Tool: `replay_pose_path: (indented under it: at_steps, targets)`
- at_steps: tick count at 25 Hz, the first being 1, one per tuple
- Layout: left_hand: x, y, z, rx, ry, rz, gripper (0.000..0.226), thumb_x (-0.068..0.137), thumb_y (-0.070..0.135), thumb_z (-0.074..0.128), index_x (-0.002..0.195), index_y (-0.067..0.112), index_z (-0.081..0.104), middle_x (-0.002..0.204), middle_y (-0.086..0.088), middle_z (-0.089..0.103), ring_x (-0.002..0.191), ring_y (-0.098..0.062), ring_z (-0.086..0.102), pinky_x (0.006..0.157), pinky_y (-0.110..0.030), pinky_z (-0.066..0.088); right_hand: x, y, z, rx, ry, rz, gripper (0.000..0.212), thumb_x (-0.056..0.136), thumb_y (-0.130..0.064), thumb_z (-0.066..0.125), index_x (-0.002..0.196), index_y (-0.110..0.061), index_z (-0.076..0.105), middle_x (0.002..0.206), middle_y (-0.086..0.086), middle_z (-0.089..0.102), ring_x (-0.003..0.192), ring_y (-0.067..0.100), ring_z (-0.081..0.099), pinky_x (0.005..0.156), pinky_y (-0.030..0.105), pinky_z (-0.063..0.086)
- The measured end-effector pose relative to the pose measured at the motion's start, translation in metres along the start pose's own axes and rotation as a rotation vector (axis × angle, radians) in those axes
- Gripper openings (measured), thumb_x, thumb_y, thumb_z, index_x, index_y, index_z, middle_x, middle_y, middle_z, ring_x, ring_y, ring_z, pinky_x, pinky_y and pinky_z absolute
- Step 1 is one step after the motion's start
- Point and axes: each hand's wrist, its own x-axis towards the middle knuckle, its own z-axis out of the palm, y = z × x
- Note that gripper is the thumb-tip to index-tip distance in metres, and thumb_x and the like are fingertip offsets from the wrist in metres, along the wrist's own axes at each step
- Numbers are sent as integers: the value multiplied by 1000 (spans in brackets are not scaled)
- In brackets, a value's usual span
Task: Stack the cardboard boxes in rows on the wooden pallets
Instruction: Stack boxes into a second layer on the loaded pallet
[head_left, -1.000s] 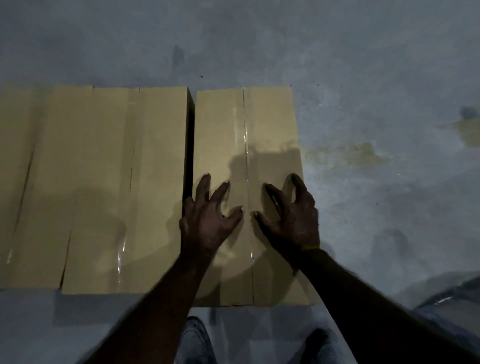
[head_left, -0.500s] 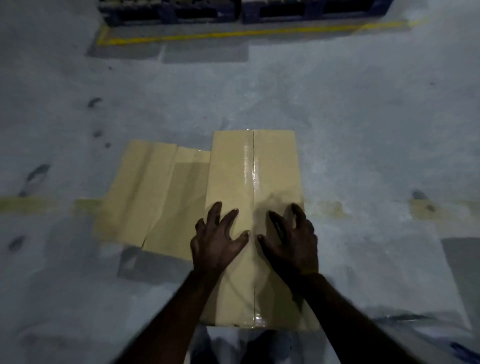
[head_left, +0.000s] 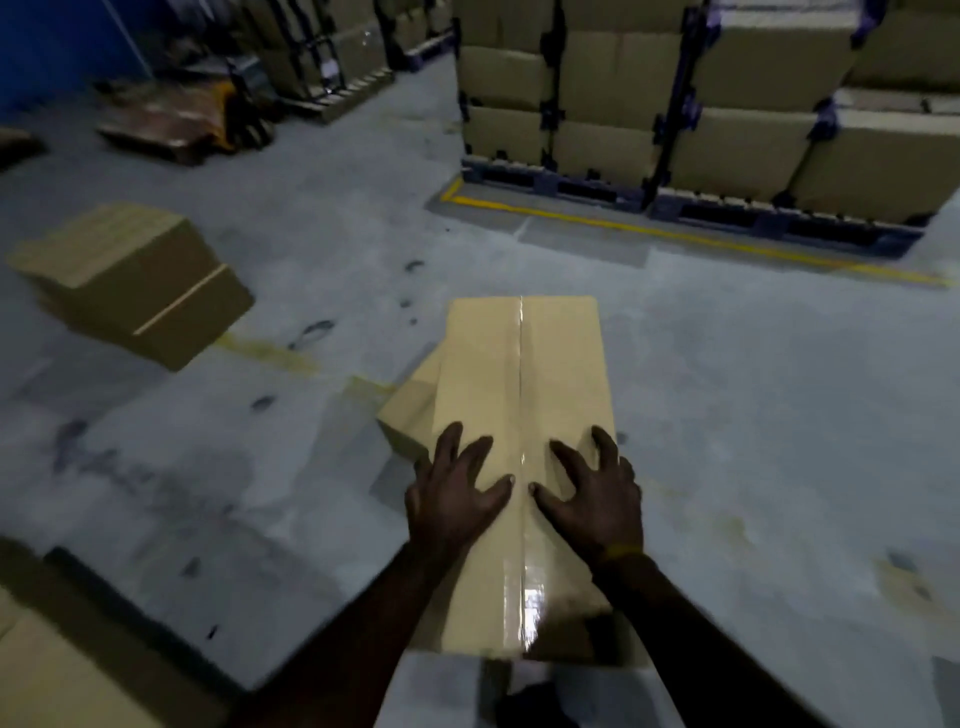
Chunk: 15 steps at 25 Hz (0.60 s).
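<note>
Cardboard box (head_left: 519, 415), stiff and likely bulky, is pressed under spread left hand (head_left: 454, 506) and right hand (head_left: 595, 506); side edges are judged safer holds.

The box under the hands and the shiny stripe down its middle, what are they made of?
The box looks like plain brown cardboard: matte tan, with sharp folded edges. The stripe seems to be clear plastic packing tape, since it runs along the flap seam and glints near the bottom. Both the left hand and right hand lie spread flat on top.

Matt cardboard box (head_left: 483, 395); glossy tape seam (head_left: 521, 415); rough concrete floor (head_left: 753, 441).
</note>
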Motion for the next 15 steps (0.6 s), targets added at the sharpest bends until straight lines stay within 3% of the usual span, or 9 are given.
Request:
replay_pose_path:
  at_steps: [6, 15]
  targets:
    - [-125, -84, -91, -31, 155, -176, 66, 75, 76, 54, 136, 52, 46, 157, 16, 27, 130, -28, 44, 94, -41, 47, -108, -107, 5, 13, -18, -187, 71, 75, -73, 55, 140, -46, 44, 160, -1, 15, 134, 34, 34, 106, 48, 38]
    - [-290, -153, -161, -58, 220, -509, 71, 76, 78, 48, 140, 49, 41, 159, 15, 21, 136, -26, 38, 103, -45, 37, -235, -200, 1, 11, -178, -521, 69, 77, -73, 55, 140, -46, 45, 160, -4, 14, 135, 30, 37, 108, 42, 37]
